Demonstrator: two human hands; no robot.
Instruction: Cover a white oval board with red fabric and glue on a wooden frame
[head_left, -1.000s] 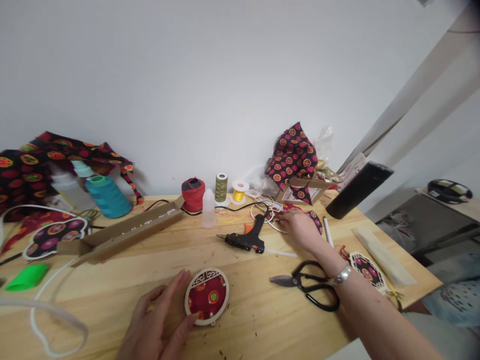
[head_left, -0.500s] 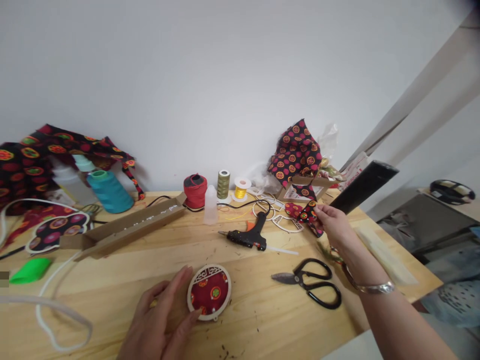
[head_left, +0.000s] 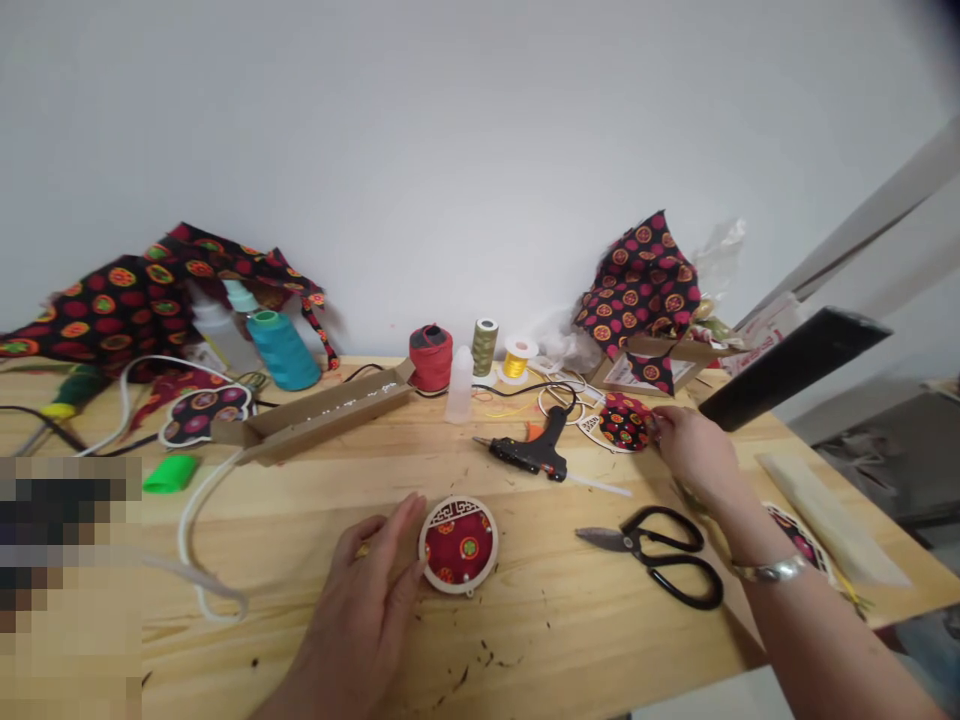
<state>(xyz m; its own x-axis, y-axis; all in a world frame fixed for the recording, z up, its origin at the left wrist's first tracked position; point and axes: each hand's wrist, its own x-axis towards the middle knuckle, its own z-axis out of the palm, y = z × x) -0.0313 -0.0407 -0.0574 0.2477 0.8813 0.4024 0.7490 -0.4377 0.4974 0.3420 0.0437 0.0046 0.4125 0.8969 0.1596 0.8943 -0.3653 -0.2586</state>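
Note:
My left hand [head_left: 367, 590] cups the left rim of a round wooden-framed disc [head_left: 459, 545] covered in dark red patterned fabric, which lies on the wooden table [head_left: 540, 640]. My right hand [head_left: 694, 450] is at the far right of the table, its fingertips gripping the edge of a round black fabric piece [head_left: 624, 422] with red and orange medallions. Close to that piece lies a black hot glue gun [head_left: 532, 452]. Black-handled scissors [head_left: 649, 555] rest below my right wrist, apart from both hands.
Along the back of the table stand a long cardboard strip [head_left: 322, 415], a red spool [head_left: 431, 358], an olive thread spool [head_left: 485, 347], a teal thread cone [head_left: 283, 350] and a plastic bottle [head_left: 459, 385]. A black cylinder [head_left: 791, 368] projects at right. Patterned fabric [head_left: 637, 285] is heaped behind.
My right hand has come down from its raised position, bringing the patterned fabric piece lower toward the table. The view has swung left, so everything sits further right in the picture. My left hand stays on the disc.

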